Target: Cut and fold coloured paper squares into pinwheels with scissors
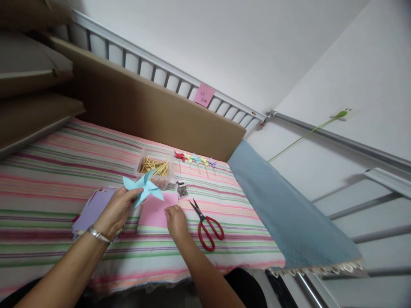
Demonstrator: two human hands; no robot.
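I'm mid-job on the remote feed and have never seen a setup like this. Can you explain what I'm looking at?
No machine here: you see a person's bare left hand and right hand. The single picture comes from a camera worn on that person's head, looking forward and down.

The left hand holds a light-blue paper pinwheel. The right hand is pinched over a pink paper sheet; whether it grips anything is too small to tell.

On the striped cloth lie red-handled metal scissors, a stack of coloured paper with lilac on top, a clear plastic box of thin wooden sticks, and a row of five small coloured pinwheels on sticks.
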